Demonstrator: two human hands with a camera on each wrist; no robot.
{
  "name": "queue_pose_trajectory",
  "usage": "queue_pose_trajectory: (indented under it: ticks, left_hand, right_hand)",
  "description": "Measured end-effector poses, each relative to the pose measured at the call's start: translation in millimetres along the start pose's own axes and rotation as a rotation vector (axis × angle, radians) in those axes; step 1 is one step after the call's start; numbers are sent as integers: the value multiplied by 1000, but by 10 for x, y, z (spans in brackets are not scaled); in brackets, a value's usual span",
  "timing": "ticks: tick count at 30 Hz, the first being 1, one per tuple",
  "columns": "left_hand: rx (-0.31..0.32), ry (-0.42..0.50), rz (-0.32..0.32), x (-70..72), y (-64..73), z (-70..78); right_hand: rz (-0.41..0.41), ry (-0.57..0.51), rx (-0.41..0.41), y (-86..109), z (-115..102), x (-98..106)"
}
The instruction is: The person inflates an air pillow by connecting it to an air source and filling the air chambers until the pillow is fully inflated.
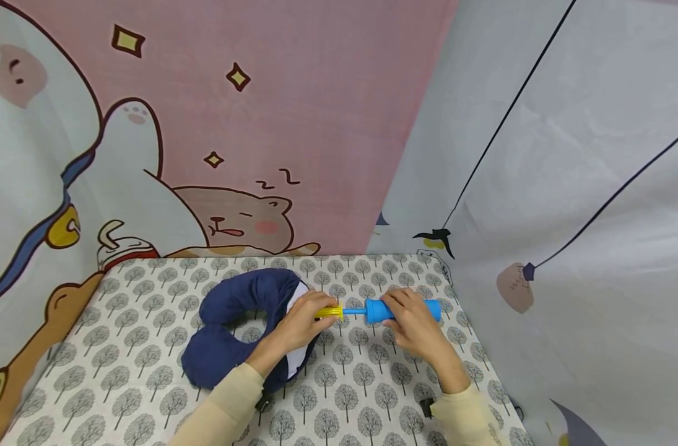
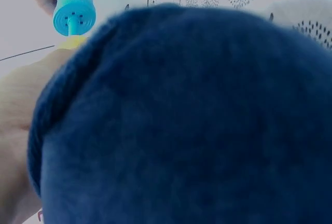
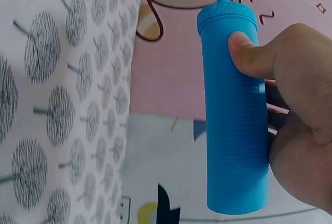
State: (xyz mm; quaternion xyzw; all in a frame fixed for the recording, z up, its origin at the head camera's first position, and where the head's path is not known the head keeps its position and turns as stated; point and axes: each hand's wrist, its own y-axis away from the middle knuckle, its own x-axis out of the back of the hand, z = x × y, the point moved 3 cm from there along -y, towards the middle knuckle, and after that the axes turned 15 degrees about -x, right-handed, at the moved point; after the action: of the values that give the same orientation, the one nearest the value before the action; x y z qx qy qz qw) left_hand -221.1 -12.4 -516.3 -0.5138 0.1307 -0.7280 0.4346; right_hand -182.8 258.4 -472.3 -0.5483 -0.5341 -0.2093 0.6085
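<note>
A blue hand air pump (image 1: 375, 311) lies lengthwise between my two hands, over the table. My right hand (image 1: 411, 319) grips its ribbed barrel, thumb along the side near the cap in the right wrist view. From the cap a thin blue rod (image 1: 354, 311) runs to a yellow end piece (image 1: 330, 312), which my left hand (image 1: 305, 319) holds between thumb and fingers. Beneath my left hand and forearm is a navy U-shaped neck pillow (image 1: 227, 356) with a white panel (image 1: 297, 359). In the left wrist view the pillow (image 2: 187, 120) covers most of the left hand.
The table is covered with a white tree-print cloth (image 1: 149, 359). Behind it hangs a pink cartoon curtain (image 1: 339, 124), and a pale curtain (image 1: 567, 186) closes off the right side. The pillow's opening faces left.
</note>
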Motion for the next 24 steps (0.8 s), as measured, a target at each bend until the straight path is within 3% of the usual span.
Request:
queue_pose_trajectory:
  ticks: [4, 13, 18, 24]
  left_hand:
    - [44, -16, -52, 65, -52, 132]
    - [25, -28, -68, 41, -71, 166]
    - [28, -34, -67, 62, -74, 163]
    - [16, -53, -58, 100, -70, 160]
  right_hand:
    - [-5, 6, 4, -50, -152, -63]
    - [-3, -6, 4, -73, -296, -178]
    - [-15, -22, -39, -39, -194, -147]
    - [-11, -34, -81, 51, 80, -39]
